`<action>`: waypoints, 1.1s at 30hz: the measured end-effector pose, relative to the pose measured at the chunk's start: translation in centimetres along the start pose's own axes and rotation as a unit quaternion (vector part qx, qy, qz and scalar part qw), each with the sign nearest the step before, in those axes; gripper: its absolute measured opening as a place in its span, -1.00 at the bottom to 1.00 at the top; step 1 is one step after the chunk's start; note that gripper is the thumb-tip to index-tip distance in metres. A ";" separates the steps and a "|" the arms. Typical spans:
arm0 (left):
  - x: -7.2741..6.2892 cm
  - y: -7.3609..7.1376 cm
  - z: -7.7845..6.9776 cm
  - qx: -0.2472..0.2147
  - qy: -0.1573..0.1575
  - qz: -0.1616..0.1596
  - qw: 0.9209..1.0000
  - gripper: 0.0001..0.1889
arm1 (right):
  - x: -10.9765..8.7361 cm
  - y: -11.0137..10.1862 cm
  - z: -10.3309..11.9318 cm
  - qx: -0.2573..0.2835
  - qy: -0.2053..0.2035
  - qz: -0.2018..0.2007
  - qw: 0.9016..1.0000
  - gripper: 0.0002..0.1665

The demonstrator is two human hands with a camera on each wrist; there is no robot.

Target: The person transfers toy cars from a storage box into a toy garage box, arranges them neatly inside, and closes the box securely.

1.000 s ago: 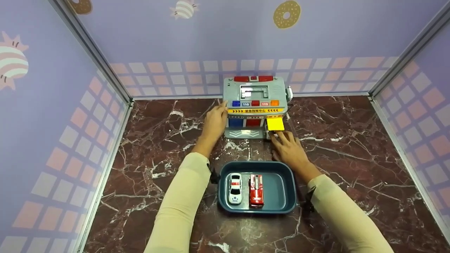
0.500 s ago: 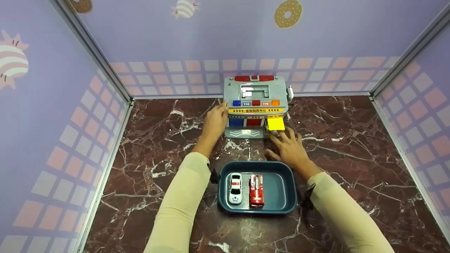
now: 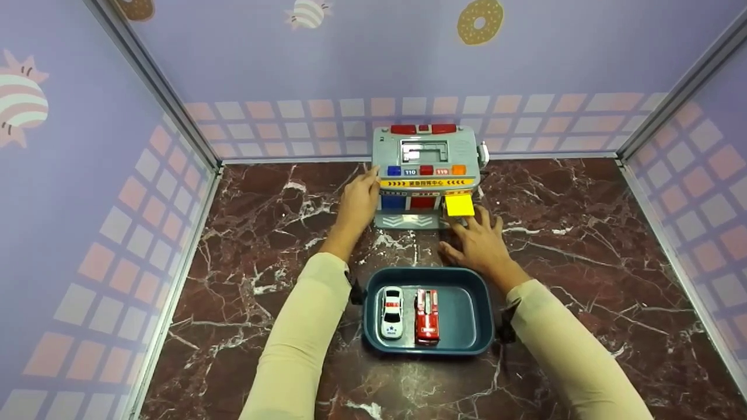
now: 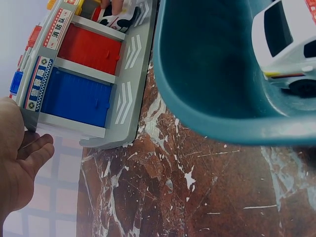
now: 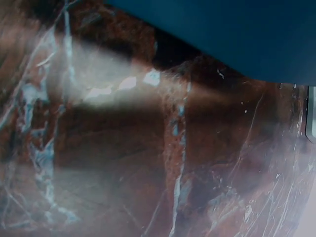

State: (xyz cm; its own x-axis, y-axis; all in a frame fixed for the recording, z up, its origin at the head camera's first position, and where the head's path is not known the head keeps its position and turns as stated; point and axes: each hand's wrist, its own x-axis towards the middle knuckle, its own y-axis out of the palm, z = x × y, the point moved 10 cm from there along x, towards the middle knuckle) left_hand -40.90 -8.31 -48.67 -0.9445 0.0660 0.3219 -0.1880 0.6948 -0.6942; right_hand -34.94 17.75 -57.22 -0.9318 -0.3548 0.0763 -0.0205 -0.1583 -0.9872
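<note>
A grey toy emergency station (image 3: 426, 157) stands by the back wall, its yellow door (image 3: 459, 205) raised, its blue door (image 4: 76, 98) and red door (image 4: 91, 48) down. My left hand (image 3: 358, 201) rests against the station's left side, with some fingers bent in the left wrist view. My right hand (image 3: 481, 242) reaches in under the yellow door with fingers extended and thumb spread. In the left wrist view its fingertips touch a small white toy car (image 4: 120, 20) at that doorway. The head view mostly hides this car. The right wrist view does not show the right hand.
A dark teal tray (image 3: 467, 350) sits in front of the station, between the forearms. In it lie a white toy police car (image 3: 392, 315) and a red toy fire engine (image 3: 427, 318). Patterned walls border the marbled tabletop (image 3: 262, 233) at the back and sides.
The right hand has edged forward toward the doorway, its fingers straightening and its thumb spreading. The toy car shows less below the yellow door. The left hand has stayed in place.
</note>
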 end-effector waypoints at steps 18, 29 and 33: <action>0.1 0.2 0.1 0.003 -0.007 0.000 1.000 -0.57 | 1.4 0.0 -0.7 -0.009 0.018 0.054 0.998 -0.09; -0.1 0.1 0.0 0.005 0.000 0.000 1.000 -0.57 | 2.2 -0.4 -0.8 0.008 0.012 0.080 0.997 -0.04; -0.1 0.0 0.2 0.002 -0.002 0.000 1.000 -0.58 | 2.4 -0.5 -0.5 0.013 0.002 0.081 0.997 -0.10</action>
State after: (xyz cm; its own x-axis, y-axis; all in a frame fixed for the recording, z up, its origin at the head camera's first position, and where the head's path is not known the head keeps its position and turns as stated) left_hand -40.86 -8.42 -48.82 -0.9453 0.0627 0.3201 -0.1898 0.6923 -0.6962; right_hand -37.31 17.43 -56.65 -0.9239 -0.3733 -0.0844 0.1396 -0.1235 -0.9825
